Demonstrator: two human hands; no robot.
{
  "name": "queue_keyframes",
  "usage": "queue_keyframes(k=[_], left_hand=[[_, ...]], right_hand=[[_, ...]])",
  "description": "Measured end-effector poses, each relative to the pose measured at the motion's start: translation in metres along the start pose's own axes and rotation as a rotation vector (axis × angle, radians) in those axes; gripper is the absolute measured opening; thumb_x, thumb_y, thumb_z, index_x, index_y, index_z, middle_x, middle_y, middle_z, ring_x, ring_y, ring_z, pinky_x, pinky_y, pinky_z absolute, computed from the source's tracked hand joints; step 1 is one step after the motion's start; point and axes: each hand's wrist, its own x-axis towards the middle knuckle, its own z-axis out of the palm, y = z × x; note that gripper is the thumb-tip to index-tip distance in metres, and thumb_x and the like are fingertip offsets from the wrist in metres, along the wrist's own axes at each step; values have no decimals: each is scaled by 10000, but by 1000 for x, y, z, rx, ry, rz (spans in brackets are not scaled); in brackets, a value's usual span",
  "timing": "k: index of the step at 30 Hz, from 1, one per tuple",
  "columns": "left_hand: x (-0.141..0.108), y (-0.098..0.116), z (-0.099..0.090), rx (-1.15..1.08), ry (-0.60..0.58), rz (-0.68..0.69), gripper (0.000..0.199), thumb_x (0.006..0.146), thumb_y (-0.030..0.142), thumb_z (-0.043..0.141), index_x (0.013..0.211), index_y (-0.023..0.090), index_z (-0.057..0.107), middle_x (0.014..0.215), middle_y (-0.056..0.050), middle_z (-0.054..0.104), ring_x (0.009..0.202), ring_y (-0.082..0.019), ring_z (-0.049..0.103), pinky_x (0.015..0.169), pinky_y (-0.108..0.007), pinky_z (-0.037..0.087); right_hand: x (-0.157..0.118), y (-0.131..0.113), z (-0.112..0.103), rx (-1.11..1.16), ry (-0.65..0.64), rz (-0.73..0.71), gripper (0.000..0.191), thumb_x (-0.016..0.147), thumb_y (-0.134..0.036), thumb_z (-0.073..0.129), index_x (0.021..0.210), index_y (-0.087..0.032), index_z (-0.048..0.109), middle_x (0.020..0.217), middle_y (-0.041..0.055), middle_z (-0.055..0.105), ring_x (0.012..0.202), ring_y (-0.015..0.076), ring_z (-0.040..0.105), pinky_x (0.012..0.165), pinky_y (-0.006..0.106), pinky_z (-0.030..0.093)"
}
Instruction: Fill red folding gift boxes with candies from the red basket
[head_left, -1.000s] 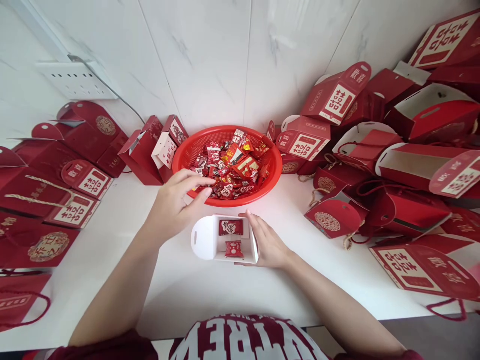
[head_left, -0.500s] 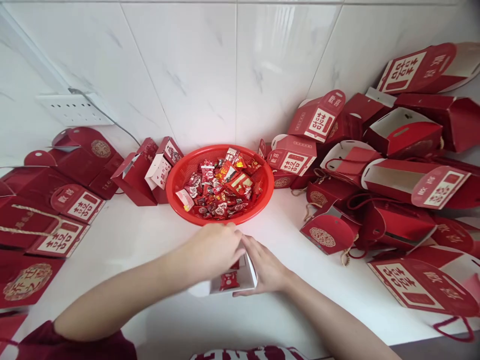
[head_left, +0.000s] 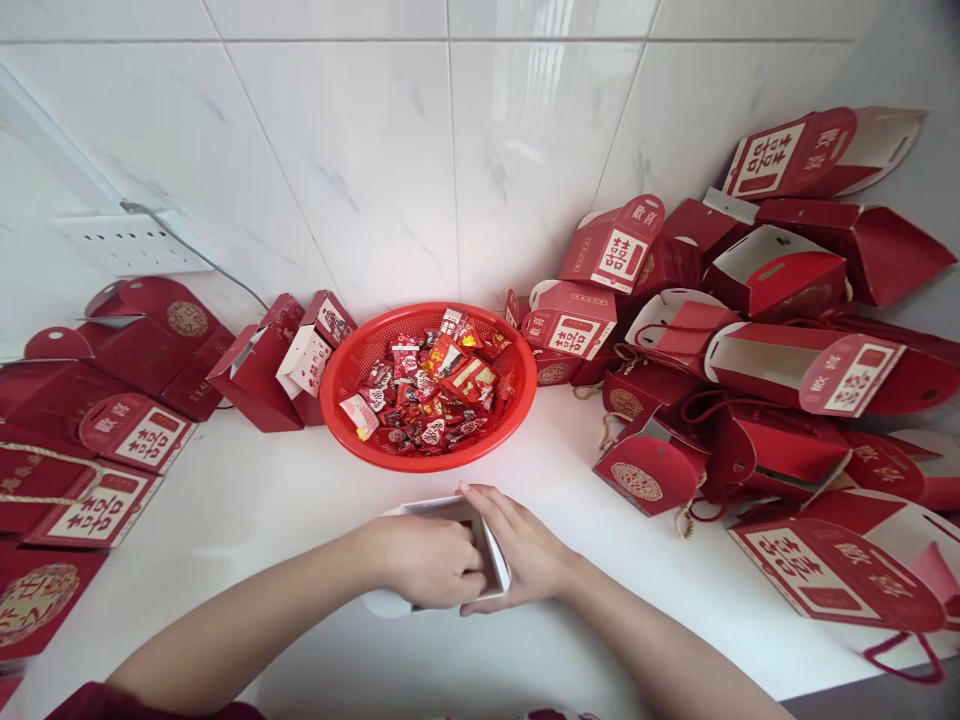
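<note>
A small open box (head_left: 496,572) with white inner walls sits low in the middle, above the white counter. My right hand (head_left: 531,553) grips its right end, with fingers along the far side and the thumb at the near side. Into the box reaches my left hand (head_left: 431,562), fingers curled down; their tips and whatever they hold are hidden. Just beyond stands a red plastic basket (head_left: 427,464) of wrapped candies (head_left: 439,400), mostly red, neither hand touching it.
Red gift boxes (head_left: 652,470) pile up at the right, some with open tops and rope handles. More red boxes (head_left: 135,430) stand at the left. Two upright boxes (head_left: 259,385) are beside the basket. A socket strip (head_left: 131,245) with a cable is on the tiled wall.
My left hand has lowered from above the box's far edge into it, covering the red candy seen inside before. My right hand keeps hold of the box. The view has shifted slightly.
</note>
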Motion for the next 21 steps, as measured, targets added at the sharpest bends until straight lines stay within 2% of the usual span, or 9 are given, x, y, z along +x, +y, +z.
queue_keyframes(k=[2, 5, 9, 12, 16, 19, 21], left_hand=[[-1, 0, -3, -64, -74, -21, 191, 863, 235, 583, 734, 217, 722, 792, -44, 729, 782, -219, 662, 729, -306, 528], [-7, 1, -12, -154, -126, -106, 164, 800, 129, 595, 734, 199, 728, 806, -49, 728, 840, -229, 658, 730, -299, 517], [-23, 5, -26, -275, 32, -177, 367, 852, 56, 454, 959, 230, 759, 1044, -23, 740, 1016, -194, 655, 875, -271, 497], [-37, 7, -28, -287, 72, -204, 410, 912, 87, 389, 1036, 243, 748, 1126, -26, 724, 1060, -190, 656, 933, -272, 479], [-46, 8, -16, -157, 73, -295, 340, 860, 81, 447, 888, 214, 758, 963, -52, 739, 914, -208, 687, 823, -277, 494], [-42, 8, -10, -65, 51, -326, 278, 814, 85, 503, 764, 192, 754, 800, -61, 723, 757, -207, 680, 724, -278, 488], [-37, 8, -10, -61, 59, -317, 280, 790, 73, 516, 749, 198, 763, 776, -54, 721, 734, -201, 677, 716, -276, 490]], right_hand=[[0, 0, 0, 6, 6, 2, 1338, 628, -683, 791, 1577, -165, 3, 1423, 242, 438, 1318, 375, 470, 1034, 511, 472], [1, 0, -1, 23, 21, -3, 1301, 648, -684, 781, 1578, -181, 23, 1425, 233, 447, 1325, 368, 470, 1038, 510, 476], [1, -1, -2, 49, 45, -10, 1274, 664, -679, 777, 1578, -192, 34, 1426, 222, 454, 1341, 359, 459, 1048, 511, 475], [1, -1, -2, 48, 42, 1, 1262, 668, -682, 770, 1579, -194, 45, 1420, 224, 452, 1326, 361, 471, 1037, 520, 482], [1, -3, -1, 41, 30, -4, 1248, 672, -680, 765, 1581, -189, 66, 1425, 222, 449, 1325, 363, 471, 1050, 524, 471], [0, -4, 0, 43, 11, 2, 1240, 676, -660, 774, 1577, -173, 75, 1440, 229, 436, 1349, 358, 450, 1068, 519, 457], [0, -4, -1, 44, 8, 6, 1239, 678, -643, 783, 1573, -162, 74, 1442, 236, 432, 1351, 356, 450, 1068, 518, 456]])
